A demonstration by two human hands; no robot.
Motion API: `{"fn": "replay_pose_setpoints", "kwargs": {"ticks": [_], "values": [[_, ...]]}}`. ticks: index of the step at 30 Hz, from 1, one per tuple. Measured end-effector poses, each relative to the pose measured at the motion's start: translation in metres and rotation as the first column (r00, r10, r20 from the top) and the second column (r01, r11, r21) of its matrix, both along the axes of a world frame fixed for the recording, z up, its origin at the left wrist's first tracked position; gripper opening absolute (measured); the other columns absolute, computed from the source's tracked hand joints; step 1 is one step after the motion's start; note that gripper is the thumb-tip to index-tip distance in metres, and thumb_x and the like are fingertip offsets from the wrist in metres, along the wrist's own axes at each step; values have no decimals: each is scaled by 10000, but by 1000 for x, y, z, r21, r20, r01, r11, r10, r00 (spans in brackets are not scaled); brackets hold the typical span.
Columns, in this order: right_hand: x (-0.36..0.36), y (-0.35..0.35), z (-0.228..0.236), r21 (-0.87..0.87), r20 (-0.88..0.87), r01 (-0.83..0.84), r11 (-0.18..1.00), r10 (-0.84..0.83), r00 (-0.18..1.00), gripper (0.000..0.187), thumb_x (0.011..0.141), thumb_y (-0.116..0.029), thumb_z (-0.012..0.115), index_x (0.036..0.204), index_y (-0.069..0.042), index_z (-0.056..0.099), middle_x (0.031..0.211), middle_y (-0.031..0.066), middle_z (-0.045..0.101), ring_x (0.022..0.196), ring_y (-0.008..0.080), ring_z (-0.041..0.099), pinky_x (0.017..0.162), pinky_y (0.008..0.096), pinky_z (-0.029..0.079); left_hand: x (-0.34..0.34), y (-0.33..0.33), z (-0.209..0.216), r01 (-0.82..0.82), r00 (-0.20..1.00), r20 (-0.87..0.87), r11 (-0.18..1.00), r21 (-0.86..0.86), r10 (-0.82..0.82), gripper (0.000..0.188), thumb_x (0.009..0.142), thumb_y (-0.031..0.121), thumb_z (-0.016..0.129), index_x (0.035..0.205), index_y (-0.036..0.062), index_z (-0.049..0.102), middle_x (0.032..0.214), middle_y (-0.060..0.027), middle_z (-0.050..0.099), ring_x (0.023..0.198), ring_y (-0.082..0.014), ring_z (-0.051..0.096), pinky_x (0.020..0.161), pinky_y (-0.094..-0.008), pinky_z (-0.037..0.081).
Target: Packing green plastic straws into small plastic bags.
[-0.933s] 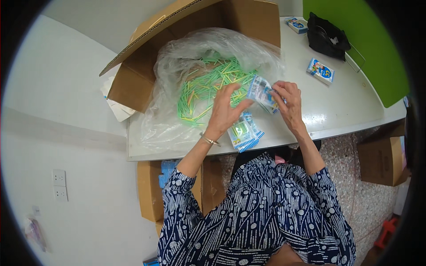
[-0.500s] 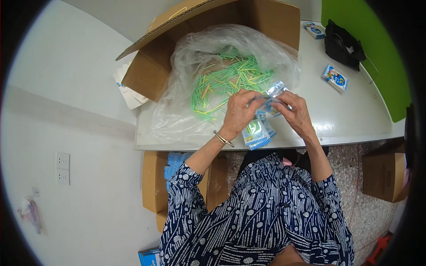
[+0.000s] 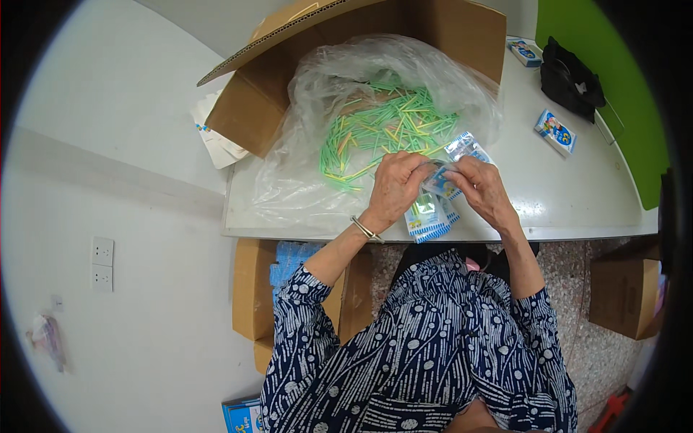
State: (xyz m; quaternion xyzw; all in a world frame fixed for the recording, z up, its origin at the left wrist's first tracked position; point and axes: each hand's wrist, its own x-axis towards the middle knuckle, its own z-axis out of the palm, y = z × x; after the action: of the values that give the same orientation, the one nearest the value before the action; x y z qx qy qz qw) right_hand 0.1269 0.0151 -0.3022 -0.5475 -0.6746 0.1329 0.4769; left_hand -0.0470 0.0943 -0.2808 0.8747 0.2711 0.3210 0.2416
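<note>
Between my hands is a small clear packet with blue print (image 3: 442, 183). My left hand (image 3: 397, 184) pinches its left side, and my right hand (image 3: 485, 190) pinches its right side near the top. Below them, close to the table's front edge, lie several similar packets (image 3: 427, 218) with blue striped ends and green contents. Another packet (image 3: 465, 146) lies just beyond my right hand. A heap of thin green and yellow sticks (image 3: 393, 130) spreads behind my left hand, on and within a crumpled clear plastic bag (image 3: 307, 169).
An open cardboard box (image 3: 249, 108) on its side surrounds the bag. At right are small blue-and-white boxes (image 3: 556, 132) and a black pouch (image 3: 570, 79) beside a green panel (image 3: 632, 108). Below the table stand a carton with blue packets (image 3: 289, 263) and another carton (image 3: 624, 296).
The view has shifted slightly, so the scene sits a little further right. My fingers have shifted on the packet, which now hangs lower and faces up more plainly between them.
</note>
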Motion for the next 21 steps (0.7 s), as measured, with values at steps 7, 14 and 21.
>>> {"fn": "replay_pose_setpoints", "kwargs": {"ticks": [7,14,21], "values": [[-2,-1,11,-184,-130,-48,982,24,991,214,835,-135,613,747,46,540,650,160,517,562,280,492,545,371,378,1,-2,-6,-20,1000,22,999,-35,20,125,810,92,593,882,11,655,787,-112,630,722,-255,566,692,-333,418],[2,0,4,-97,-160,9,995,-25,987,249,867,-127,591,717,36,478,586,94,415,539,172,382,517,321,330,-35,73,-55,89,948,316,909,-408,49,179,909,157,538,924,-5,612,780,-68,622,746,-99,568,654,-284,434],[2,-6,3,-61,-240,-21,998,6,971,244,886,-118,565,716,27,467,586,47,397,568,125,358,528,293,316,-126,156,-93,-510,845,-110,850,131,524,217,900,146,456,971,-23,572,886,-258,596,813,-436,568,707,-439,460]]}}
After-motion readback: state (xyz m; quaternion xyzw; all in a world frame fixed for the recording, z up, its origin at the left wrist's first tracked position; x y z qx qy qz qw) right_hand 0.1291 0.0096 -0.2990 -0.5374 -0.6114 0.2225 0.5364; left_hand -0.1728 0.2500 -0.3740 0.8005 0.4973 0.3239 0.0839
